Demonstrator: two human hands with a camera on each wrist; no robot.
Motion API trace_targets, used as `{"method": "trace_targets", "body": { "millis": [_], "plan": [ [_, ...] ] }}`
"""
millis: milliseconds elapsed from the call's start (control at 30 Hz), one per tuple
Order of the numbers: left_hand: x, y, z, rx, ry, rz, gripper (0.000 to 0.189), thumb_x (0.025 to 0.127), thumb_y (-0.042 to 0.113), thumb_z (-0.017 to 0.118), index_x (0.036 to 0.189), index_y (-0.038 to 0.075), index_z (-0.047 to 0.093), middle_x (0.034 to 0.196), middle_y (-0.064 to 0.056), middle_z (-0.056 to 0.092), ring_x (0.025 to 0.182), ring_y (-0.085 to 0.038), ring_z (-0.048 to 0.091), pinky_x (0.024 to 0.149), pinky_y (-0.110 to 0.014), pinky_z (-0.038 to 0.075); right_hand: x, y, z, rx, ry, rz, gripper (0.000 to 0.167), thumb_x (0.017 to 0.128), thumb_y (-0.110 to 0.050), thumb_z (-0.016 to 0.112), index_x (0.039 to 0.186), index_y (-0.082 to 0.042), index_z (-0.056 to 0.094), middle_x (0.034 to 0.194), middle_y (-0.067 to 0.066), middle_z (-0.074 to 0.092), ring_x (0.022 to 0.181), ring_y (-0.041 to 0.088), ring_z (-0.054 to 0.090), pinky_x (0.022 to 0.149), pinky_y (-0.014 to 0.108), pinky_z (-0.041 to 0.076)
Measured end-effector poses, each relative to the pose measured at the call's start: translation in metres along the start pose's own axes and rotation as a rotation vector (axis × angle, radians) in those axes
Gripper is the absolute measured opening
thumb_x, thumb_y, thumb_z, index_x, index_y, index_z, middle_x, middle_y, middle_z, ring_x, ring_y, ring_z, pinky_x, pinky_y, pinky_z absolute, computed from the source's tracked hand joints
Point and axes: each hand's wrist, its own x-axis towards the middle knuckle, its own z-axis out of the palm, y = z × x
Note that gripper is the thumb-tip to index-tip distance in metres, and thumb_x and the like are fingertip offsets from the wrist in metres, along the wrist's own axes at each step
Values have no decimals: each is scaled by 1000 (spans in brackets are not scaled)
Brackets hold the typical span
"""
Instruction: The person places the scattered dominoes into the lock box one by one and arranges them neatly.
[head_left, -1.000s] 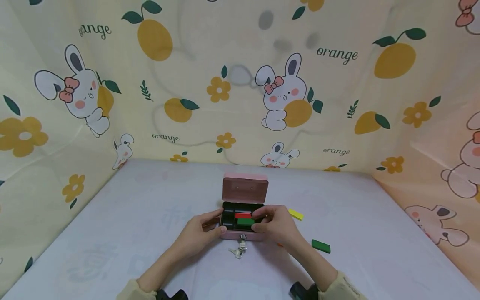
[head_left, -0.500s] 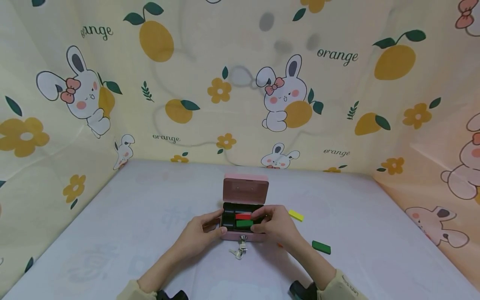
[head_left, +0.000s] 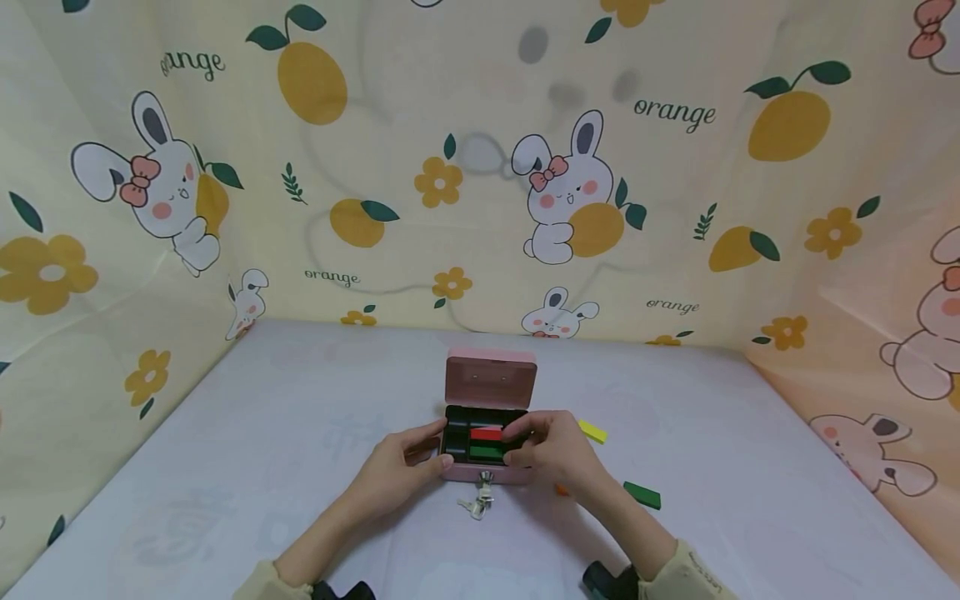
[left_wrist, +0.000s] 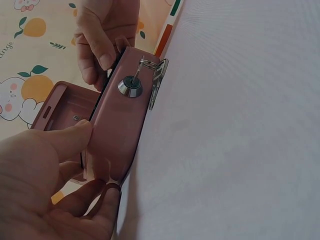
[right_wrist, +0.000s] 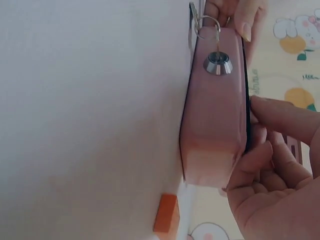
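Note:
A pink metal cash box (head_left: pixel 487 473) stands with its lid (head_left: pixel 491 381) raised. My left hand (head_left: pixel 397 471) grips the box's left end, thumb at the front edge and fingers around the side. Inside the black tray (head_left: pixel 459 442) lie a red block (head_left: pixel 486 434) and, nearer the front, a green block (head_left: pixel 486 453). My right hand (head_left: pixel 558 450) reaches over the right rim and pinches the right end of the green block; its fingertips are partly hidden. A key (left_wrist: pixel 159 75) on a ring hangs from the front lock (left_wrist: pixel 130 86).
On the white table to the right lie a yellow block (head_left: pixel 592 431) and another green block (head_left: pixel 642 495). An orange block (right_wrist: pixel 167 215) is beside the box's right end, mostly behind my right hand in the head view. A patterned cloth (head_left: pixel 375 167) rises behind.
The green block in the box has gone lower into the tray and slightly left, with my right hand staying at its end. My left hand has kept its hold on the box.

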Motion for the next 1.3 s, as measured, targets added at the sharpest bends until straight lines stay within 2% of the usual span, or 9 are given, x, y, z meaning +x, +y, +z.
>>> {"method": "trace_targets", "body": {
  "millis": [133, 300, 500, 700, 833, 1067, 1300],
  "plan": [
    [0, 0, 1, -8, 4, -6, 61, 91, 21, 73, 143, 1, 49, 138, -16, 54, 128, -30, 50, 106, -39, 43, -4, 1, -10, 56, -4, -10, 20, 75, -1, 83, 92, -8, 76, 92, 6, 69, 75, 24, 59, 65, 29, 54],
    [0, 1, 1, -10, 6, -14, 61, 91, 21, 73, 143, 1, 49, 138, -16, 54, 128, -30, 50, 105, -41, 43, -11, 7, -32, 93, -6, -29, 19, 79, -5, 81, 97, -5, 74, 90, 7, 70, 77, 25, 61, 69, 31, 53],
    [1, 1, 0, 1, 11, -18, 61, 91, 22, 74, 143, 1, 50, 138, -16, 55, 128, -31, 50, 106, -41, 43, -23, 22, -66, 114, 22, 33, 27, 81, -12, 82, 104, -2, 72, 101, 12, 71, 85, 24, 64, 72, 33, 55],
    [0, 0, 0, -24, 14, -13, 61, 90, 21, 74, 143, 1, 50, 138, -17, 54, 128, -31, 50, 105, -42, 43, -36, 38, -104, 145, 54, 101, 41, 83, -16, 81, 116, 2, 67, 108, 14, 70, 91, 22, 65, 82, 36, 56],
    [0, 1, 1, -27, 12, -15, 61, 90, 21, 75, 143, 1, 50, 138, -17, 54, 127, -32, 50, 105, -43, 43, -44, 51, -124, 139, 60, 121, 44, 84, -19, 80, 120, 2, 66, 113, 12, 69, 94, 19, 66, 85, 33, 56],
    [1, 3, 0, 0, 23, -25, 60, 90, 22, 75, 142, 2, 51, 137, -16, 56, 126, -31, 52, 105, -42, 43, -51, 66, -137, 119, 48, 169, 40, 84, -12, 79, 118, 3, 66, 113, 12, 70, 96, 16, 64, 81, 27, 56],
    [0, 2, 1, 3, 21, -28, 60, 90, 22, 74, 142, 1, 51, 137, -17, 55, 126, -32, 51, 105, -42, 43, -51, 75, -140, 122, 27, 201, 42, 82, -5, 80, 119, 5, 64, 114, 15, 68, 98, 21, 63, 78, 26, 56]
  ]
}}
